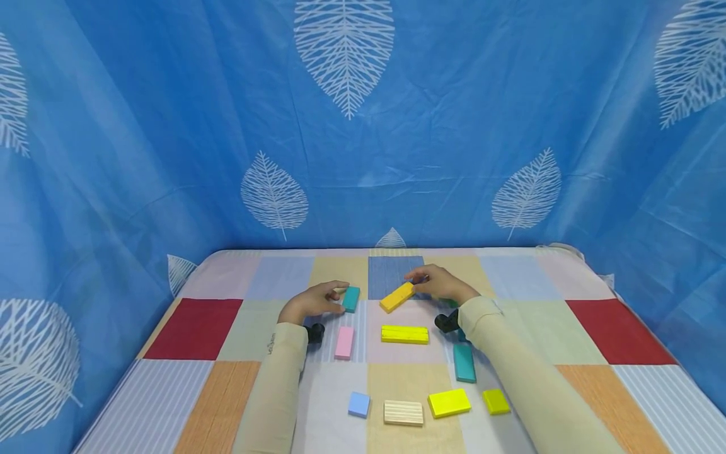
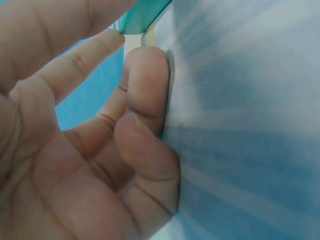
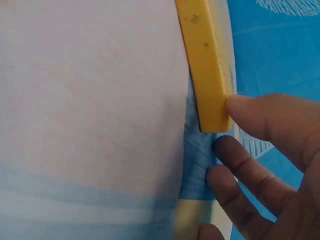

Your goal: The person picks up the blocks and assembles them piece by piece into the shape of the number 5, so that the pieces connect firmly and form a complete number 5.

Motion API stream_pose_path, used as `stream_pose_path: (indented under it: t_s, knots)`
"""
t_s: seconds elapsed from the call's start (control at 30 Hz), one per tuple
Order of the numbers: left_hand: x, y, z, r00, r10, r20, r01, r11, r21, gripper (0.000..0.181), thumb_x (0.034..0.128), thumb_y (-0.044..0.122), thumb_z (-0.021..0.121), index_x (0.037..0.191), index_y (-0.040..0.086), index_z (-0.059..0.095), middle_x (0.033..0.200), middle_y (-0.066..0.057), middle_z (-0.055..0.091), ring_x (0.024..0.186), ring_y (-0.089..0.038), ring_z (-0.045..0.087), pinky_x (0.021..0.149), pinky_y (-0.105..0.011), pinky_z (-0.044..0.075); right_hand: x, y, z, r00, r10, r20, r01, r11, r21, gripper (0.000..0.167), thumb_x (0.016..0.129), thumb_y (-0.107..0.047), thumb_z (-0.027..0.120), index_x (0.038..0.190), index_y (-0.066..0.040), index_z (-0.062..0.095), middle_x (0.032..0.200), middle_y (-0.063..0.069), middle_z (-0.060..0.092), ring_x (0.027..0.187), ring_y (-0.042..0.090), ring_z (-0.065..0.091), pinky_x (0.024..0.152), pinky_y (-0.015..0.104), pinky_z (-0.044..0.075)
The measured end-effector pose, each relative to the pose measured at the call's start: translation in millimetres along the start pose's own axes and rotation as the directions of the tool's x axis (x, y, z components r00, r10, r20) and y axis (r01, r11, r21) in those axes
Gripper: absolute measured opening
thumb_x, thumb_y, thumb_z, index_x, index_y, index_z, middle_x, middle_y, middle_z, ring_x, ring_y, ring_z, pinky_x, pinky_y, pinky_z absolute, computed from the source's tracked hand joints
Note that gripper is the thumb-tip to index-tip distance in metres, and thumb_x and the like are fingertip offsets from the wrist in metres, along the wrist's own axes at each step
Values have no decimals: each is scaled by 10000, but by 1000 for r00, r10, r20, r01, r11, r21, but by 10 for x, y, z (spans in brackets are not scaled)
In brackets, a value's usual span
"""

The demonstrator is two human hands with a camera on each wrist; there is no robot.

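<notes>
In the head view my left hand [image 1: 313, 302] is at a teal block [image 1: 351, 299], thumb and index finger at it. The left wrist view shows the index fingertip at the corner of this teal block [image 2: 142, 17], with the other fingers curled by the cloth. My right hand [image 1: 439, 284] is at the end of an orange-yellow block [image 1: 396, 297] lying aslant on the cloth. In the right wrist view the thumb touches that orange-yellow block [image 3: 207, 75]; the other fingertips stay apart from it.
Nearer me lie a pink block [image 1: 344, 343], a bright yellow block [image 1: 404, 335], a teal block [image 1: 464, 362], a blue square [image 1: 359, 404], a ridged wooden block [image 1: 403, 413], another yellow block [image 1: 449, 403] and a yellow square [image 1: 496, 401]. My right sleeve [image 1: 510, 366] partly hides green pieces.
</notes>
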State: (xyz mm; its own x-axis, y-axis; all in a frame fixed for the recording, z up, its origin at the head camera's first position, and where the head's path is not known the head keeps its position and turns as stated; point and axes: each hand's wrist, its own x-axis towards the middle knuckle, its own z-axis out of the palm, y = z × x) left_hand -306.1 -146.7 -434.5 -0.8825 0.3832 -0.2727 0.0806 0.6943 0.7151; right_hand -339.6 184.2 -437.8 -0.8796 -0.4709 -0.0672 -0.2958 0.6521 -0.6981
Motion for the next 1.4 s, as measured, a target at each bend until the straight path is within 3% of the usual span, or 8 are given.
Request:
stream_pose_path:
  t_s: [0.33, 0.57, 0.67, 0.83, 1.07, 1.4]
  knots:
    - [2, -9, -5, 1000, 2, 0, -2, 1000, -12, 638, 1030, 54, 722, 1617, 42, 473, 1523, -263, 556, 1428, -415, 522, 1145, -526, 476, 37, -17, 21, 999, 31, 19, -29, 996, -83, 318, 1048, -19, 664, 1349, 77, 696, 1330, 246, 697, 1198, 387, 651, 1028, 503, 552]
    - [1, 7, 3, 1000, -28, -1, 28, 1000, -8, 644, 1029, 66, 731, 1620, 58, 475, 1519, -249, 559, 1421, -400, 523, 1154, -521, 470, 5, 2, 43, 990, 141, -24, -142, 987, -69, 240, 1031, -90, 731, 1231, 41, 739, 1193, 175, 709, 1027, 296, 623, 958, 457, 567]
    - [-22, 23, -4, 1000, -16, 8, 16, 1000, -10, 644, 1034, 56, 721, 1623, 40, 461, 1532, -261, 543, 1434, -410, 512, 1153, -523, 469, -30, 9, 43, 987, 155, -42, -158, 985, -70, 214, 1023, -102, 747, 1192, 29, 748, 1147, 158, 706, 983, 275, 612, 915, 431, 566]
    - [-28, 32, -12, 1000, -7, 9, 7, 1000, -1, 644, 1036, 65, 717, 1625, 39, 457, 1533, -272, 540, 1432, -419, 512, 1149, -529, 470, -91, 23, 43, 987, 141, -73, -145, 988, -48, 189, 1013, -99, 760, 1148, 32, 749, 1070, 149, 689, 918, 265, 583, 858, 417, 533]
    - [2, 3, -15, 1000, -10, 13, 10, 1000, 8, 651, 1035, 75, 722, 1628, 48, 455, 1535, -271, 539, 1431, -418, 513, 1151, -530, 468, -112, 66, 56, 991, 115, -76, -117, 993, -33, 196, 1020, -113, 756, 1152, 32, 742, 1117, 163, 677, 960, 273, 594, 919, 454, 526]
    - [-7, 22, -11, 1000, -24, 10, 24, 1000, 2, 658, 1032, 77, 728, 1630, 54, 454, 1530, -271, 540, 1425, -420, 512, 1156, -537, 461, -123, 89, 55, 992, 104, -68, -106, 994, -23, 198, 1032, -130, 746, 1152, 27, 739, 1100, 150, 653, 968, 275, 575, 912, 446, 512]
